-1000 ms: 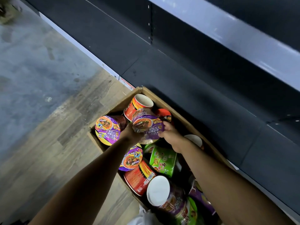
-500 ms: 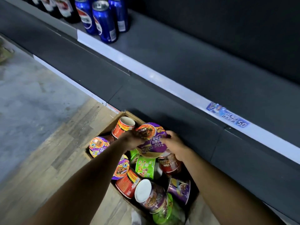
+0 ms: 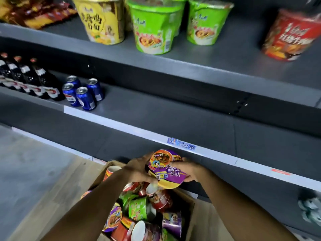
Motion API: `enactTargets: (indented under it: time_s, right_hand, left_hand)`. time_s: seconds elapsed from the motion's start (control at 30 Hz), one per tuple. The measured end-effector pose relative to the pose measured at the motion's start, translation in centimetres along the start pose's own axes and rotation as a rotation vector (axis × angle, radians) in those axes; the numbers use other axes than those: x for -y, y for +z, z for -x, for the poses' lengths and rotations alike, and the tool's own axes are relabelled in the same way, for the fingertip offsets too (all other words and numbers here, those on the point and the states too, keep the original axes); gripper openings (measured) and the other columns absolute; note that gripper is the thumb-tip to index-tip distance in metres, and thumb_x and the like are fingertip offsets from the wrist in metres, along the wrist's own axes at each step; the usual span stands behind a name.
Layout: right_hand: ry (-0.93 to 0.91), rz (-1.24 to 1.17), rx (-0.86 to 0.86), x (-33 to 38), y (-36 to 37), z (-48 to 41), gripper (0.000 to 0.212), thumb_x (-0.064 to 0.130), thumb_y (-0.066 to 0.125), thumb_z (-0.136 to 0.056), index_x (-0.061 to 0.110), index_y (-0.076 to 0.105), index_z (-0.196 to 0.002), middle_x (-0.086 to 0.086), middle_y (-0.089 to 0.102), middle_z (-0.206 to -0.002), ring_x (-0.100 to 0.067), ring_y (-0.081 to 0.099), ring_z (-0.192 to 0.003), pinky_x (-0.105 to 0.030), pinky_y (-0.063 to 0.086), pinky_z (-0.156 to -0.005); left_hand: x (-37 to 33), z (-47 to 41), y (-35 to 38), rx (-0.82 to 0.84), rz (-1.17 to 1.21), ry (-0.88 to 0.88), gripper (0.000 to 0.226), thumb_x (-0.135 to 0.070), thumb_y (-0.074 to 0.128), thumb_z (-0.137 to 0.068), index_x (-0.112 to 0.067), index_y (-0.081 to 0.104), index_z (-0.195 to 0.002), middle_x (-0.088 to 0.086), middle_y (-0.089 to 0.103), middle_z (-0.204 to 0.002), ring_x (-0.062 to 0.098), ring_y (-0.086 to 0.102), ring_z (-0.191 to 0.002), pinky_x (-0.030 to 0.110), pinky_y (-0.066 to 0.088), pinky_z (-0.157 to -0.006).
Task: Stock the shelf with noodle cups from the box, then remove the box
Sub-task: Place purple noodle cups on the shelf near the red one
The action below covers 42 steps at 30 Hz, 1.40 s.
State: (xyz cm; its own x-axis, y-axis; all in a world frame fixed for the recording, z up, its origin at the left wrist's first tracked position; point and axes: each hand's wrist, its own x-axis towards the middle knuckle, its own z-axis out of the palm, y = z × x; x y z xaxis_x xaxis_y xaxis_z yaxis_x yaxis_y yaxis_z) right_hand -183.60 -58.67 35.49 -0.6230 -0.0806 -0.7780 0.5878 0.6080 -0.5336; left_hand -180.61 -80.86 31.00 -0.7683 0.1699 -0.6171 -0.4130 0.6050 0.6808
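Note:
A purple noodle cup [image 3: 167, 169] with a yellow rim is held above the cardboard box [image 3: 192, 221], lid tilted toward me. My left hand [image 3: 137, 168] grips its left side and my right hand [image 3: 191, 170] grips its right side. The box sits on the floor below, filled with several purple, green and red noodle cups [image 3: 144, 211] lying jumbled. On the upper shelf [image 3: 217, 66] stand a yellow cup [image 3: 102, 20], green cups [image 3: 154, 26] and a red cup [image 3: 290, 35].
The middle shelf [image 3: 173, 117] carries blue soda cans [image 3: 81, 93] and dark bottles [image 3: 29, 79] at the left, with bare dark surface to the right. A price label [image 3: 181, 143] sits on its front strip. Wood-look floor [image 3: 43, 197] lies left of the box.
Both hands have lifted the purple cup up out of the box. My view has tilted up, bringing the upper shelf with its noodle cups into sight.

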Motion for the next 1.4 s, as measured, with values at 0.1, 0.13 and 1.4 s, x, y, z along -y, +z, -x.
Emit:
enactTargets:
  time_s: [0.1,0.13,1.4]
  right_hand:
    - [0.007,0.011,-0.012,-0.7,-3.5,2.8,0.04,0.046,0.061,-0.088,0.019,0.047,-0.114,-0.006,0.062,-0.111,-0.019,0.061,-0.091,-0.031,0.053,-0.076]
    - [0.009,-0.002,-0.026,-0.9,-4.6,3.7,0.038,0.046,0.061,-0.088,0.019,0.049,-0.113,-0.005,0.063,-0.107,-0.018,0.062,-0.089,-0.03,0.054,-0.075]
    - [-0.723,-0.133,-0.174,-4.5,-34.8,34.0,0.039,0.046,0.059,-0.088,0.026,0.059,-0.121,0.003,0.068,-0.116,-0.012,0.065,-0.101,-0.029,0.05,-0.088]
  left_hand:
    - [-2.6,0.1,1.2,0.031,-0.095,0.104,0.111,-0.072,0.085,-0.029,-0.041,0.048,-0.129,-0.011,0.067,-0.115,0.01,0.065,-0.104,0.039,0.053,-0.093]
    - [-4.2,0.7,1.5,0.027,-0.124,0.139,0.113,-0.074,0.083,-0.03,-0.042,0.045,-0.132,-0.012,0.065,-0.118,0.01,0.063,-0.107,0.039,0.052,-0.095]
    - [-44.5,13.6,13.8,0.169,0.616,0.603,0.076,-0.053,0.071,-0.072,-0.019,0.044,-0.134,0.013,0.069,-0.115,0.032,0.067,-0.103,0.044,0.056,-0.081]
